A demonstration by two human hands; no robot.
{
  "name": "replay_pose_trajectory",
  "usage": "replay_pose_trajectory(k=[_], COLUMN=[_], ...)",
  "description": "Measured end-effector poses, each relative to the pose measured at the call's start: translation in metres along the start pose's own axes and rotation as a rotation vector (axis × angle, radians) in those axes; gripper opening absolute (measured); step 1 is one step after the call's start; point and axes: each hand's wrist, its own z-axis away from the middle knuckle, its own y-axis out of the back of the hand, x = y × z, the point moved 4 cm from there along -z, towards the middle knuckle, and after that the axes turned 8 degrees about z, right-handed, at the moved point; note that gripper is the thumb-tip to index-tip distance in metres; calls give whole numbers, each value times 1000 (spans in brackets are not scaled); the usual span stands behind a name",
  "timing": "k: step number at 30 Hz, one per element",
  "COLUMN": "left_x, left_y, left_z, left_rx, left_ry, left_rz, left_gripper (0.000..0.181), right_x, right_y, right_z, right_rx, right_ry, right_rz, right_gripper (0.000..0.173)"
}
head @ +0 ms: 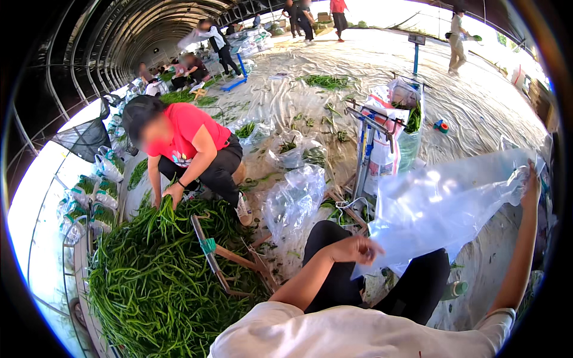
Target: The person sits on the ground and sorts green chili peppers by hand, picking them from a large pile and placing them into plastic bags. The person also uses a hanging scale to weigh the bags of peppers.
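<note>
A large clear plastic bag (438,201) stretches across my lap and out to the right. My right hand (531,183), raised at the far right, grips its gathered end. My left hand (358,250) is over my knees at the bag's lower left edge; its fingers look partly bent, and whether they pinch the film cannot be told. To my left lies a big heap of long green chili peppers (165,277). A metal and wood frame (219,259) with green tape leans over the heap's right side.
A co-worker in a red shirt (197,129) crouches at the heap, hands in the peppers. Crumpled clear bags (295,197) lie ahead. A metal stand (365,147) stands beside a filled sack (385,170). A green bottle (455,290) is by my right leg. Other people are farther back.
</note>
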Motion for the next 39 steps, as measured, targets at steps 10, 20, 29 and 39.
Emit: replay_pose_trajectory(k=[10, 20, 29, 39], left_x=[-13, 9, -29, -17], left_y=[8, -10, -1, -21], left_z=[18, 7, 71, 114], left_rx=[578, 543, 714, 1034], left_ry=[69, 101, -80, -76], left_rz=[-1, -305, -2, 144], left_gripper=[10, 20, 18, 17], right_x=[-51, 2, 11, 22], right_y=[-202, -259, -266, -286], right_z=[261, 411, 391, 405], right_rx=[-447, -1009, -954, -960], right_ry=[604, 285, 282, 333], right_rz=[721, 326, 239, 288], right_gripper=[48, 6, 4, 4])
